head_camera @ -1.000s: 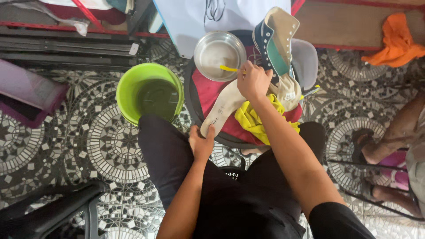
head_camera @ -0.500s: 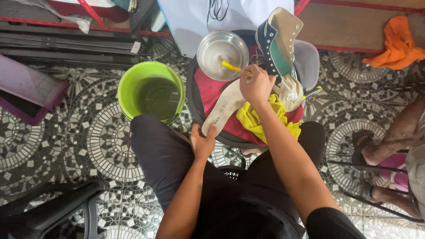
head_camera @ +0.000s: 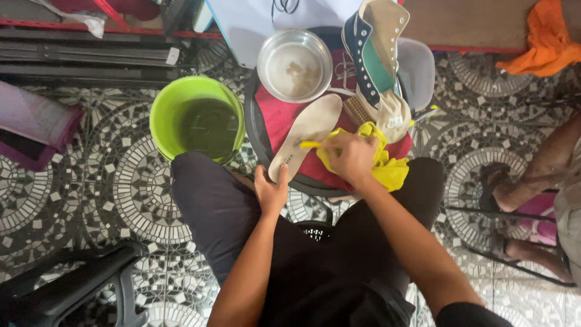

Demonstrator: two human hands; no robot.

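Note:
A white shoe insole lies slanted on a round stool topped with a red cloth. My left hand pins the insole's near end against the stool edge. My right hand is closed on a small yellow-handled brush whose tip rests on the insole; the hand lies over a yellow cloth. A dark blue and white high-top sneaker stands at the stool's far side next to a metal bowl holding cloudy liquid.
A green bucket of dark water stands left of the stool on the patterned tile floor. Another person's legs and sandalled foot are at the right. An orange cloth lies far right; a dark chair is near left.
My right hand has come down from the bowl's rim with the yellow brush and now rests on the insole by the yellow cloth. My left hand stays on the insole's end.

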